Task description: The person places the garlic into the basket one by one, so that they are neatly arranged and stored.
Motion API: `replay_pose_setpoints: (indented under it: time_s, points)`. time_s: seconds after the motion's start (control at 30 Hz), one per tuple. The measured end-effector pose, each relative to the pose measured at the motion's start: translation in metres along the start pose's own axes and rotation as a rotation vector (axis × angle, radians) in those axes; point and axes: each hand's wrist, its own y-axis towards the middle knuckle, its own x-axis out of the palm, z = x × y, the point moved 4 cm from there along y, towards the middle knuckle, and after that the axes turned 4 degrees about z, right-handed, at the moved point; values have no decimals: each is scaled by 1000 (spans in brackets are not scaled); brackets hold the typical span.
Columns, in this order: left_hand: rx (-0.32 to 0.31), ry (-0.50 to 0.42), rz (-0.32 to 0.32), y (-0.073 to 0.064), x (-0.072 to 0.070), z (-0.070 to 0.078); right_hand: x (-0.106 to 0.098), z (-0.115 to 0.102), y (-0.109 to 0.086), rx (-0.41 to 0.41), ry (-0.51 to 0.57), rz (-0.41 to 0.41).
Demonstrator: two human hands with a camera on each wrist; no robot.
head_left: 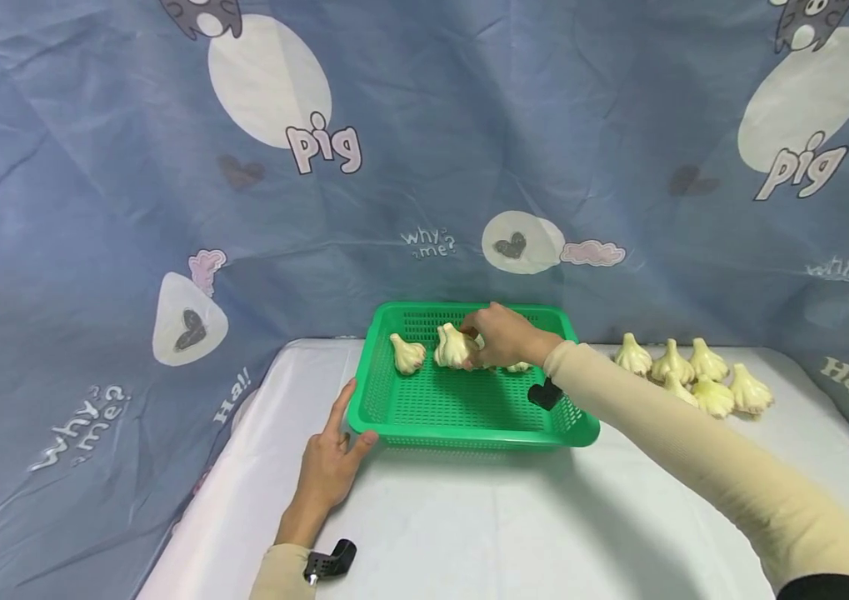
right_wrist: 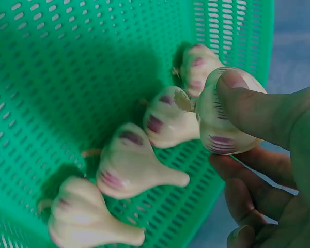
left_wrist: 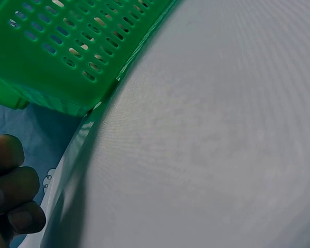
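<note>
A green plastic basket (head_left: pixel 454 435) stands on the table with several garlic bulbs (head_left: pixel 408 355) in a row inside. My right hand (head_left: pixel 506 335) reaches over the basket and pinches a garlic bulb (right_wrist: pixel 232 121) between thumb and fingers. In the right wrist view the held bulb overlaps the far end of the row, where another bulb (right_wrist: pixel 199 67) lies behind it. My left hand (head_left: pixel 328 467) is at the basket's front left corner, index finger along the left side and thumb by the front rim. The left wrist view shows its other fingers (left_wrist: pixel 15 191) bent loosely below the basket wall.
Several more garlic bulbs (head_left: pixel 712 397) lie grouped on the table right of the basket. A white cloth (head_left: pixel 439 533) covers the table. Behind it hangs a blue printed curtain (head_left: pixel 409 192), close to the basket's back rim.
</note>
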Motion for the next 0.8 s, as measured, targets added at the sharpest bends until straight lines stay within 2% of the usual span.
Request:
replay_pose_setpoints:
  time_s: [0.27,0.7,0.8]
  points:
    - [16,15,12,0,0,-1,20,-8,10,-1,-5,-24]
    - [-10,1,-8,1,1,-3,44,-17,32,-88,53,-62]
    - [-9,-4,-6,0,0,-2,46,-20,37,-81,59,-73]
